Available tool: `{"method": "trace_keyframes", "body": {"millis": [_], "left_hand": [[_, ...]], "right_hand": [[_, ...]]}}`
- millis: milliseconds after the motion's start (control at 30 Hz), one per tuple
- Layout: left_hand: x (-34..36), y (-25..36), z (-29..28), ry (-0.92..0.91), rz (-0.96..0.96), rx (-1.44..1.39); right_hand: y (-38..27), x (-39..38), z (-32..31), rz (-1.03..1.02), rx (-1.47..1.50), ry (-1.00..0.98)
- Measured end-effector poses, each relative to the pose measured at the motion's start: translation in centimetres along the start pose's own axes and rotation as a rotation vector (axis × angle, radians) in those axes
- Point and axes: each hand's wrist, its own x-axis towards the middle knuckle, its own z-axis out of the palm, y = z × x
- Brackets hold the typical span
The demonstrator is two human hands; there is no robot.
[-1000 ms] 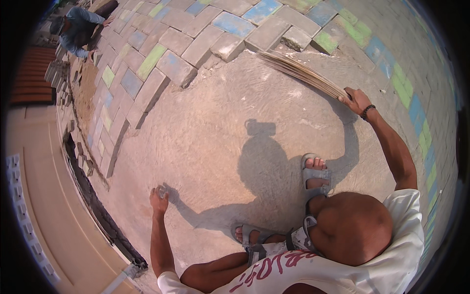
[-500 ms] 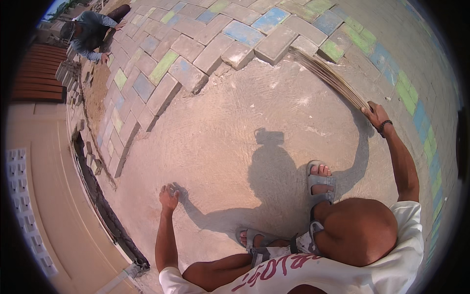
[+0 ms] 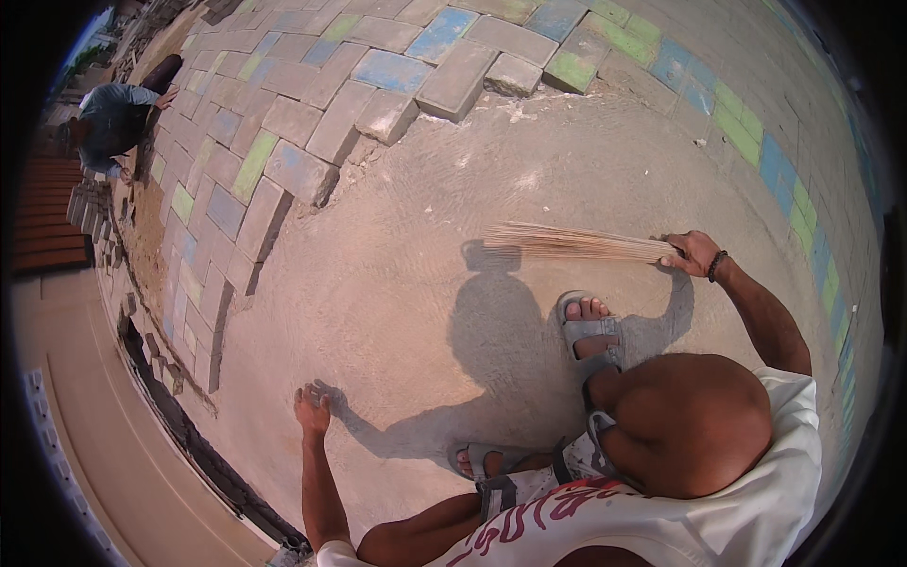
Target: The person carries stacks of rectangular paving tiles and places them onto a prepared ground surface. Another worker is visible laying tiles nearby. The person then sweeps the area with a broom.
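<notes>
A stick broom, a bundle of thin pale brown ribs [image 3: 576, 243], lies low over the sandy bed [image 3: 397, 274], pointing left. My right hand [image 3: 695, 255], with a dark bracelet at its wrist, is closed round the bundle's right end. Out to the left, my left hand [image 3: 312, 412] is just above the sand, holding nothing, its fingers loosely bent and apart. The stepped edge of laid paving blocks [image 3: 383, 117] borders the sand on its far side, some painted blue or green.
My sandalled feet [image 3: 593, 326] are on the sand. At the far left another person [image 3: 113, 118] crouches beside the paving, near stacked blocks [image 3: 90, 208]. A gutter-like gap [image 3: 194, 430] runs along the beige wall [image 3: 85, 359]. Finished paving [image 3: 803, 142] lies to the right.
My right hand has swung the broom from the paving edge down and left across the sand. My left hand has lowered slightly. The whole view has shifted a little.
</notes>
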Motion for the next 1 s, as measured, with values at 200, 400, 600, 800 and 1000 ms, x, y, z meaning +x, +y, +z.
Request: {"method": "trace_keyframes", "body": {"millis": [200, 400, 600, 800, 1000], "left_hand": [[2.2, 2.7, -1.3, -0.042, 0.015, -0.009], [2.9, 2.9, -2.1, 0.000, 0.132, -0.008], [4.1, 4.4, -1.7, -0.022, 0.150, -0.013], [7.1, 8.8, -2.3, -0.008, 0.152, -0.061], [11.0, 16.3, -5.3, 0.077, 0.358, -0.178]], "right_hand": [[6.5, 3.6, -4.6, 0.291, 0.002, 0.190], [8.2, 5.2, -7.6, 0.355, -0.044, 0.297], [7.4, 1.5, -8.8, 0.506, -0.008, 0.313], [2.5, -4.9, -3.4, 0.578, 0.421, 0.558], [3.0, -10.0, 5.5, 0.971, 0.749, 0.864]]}}
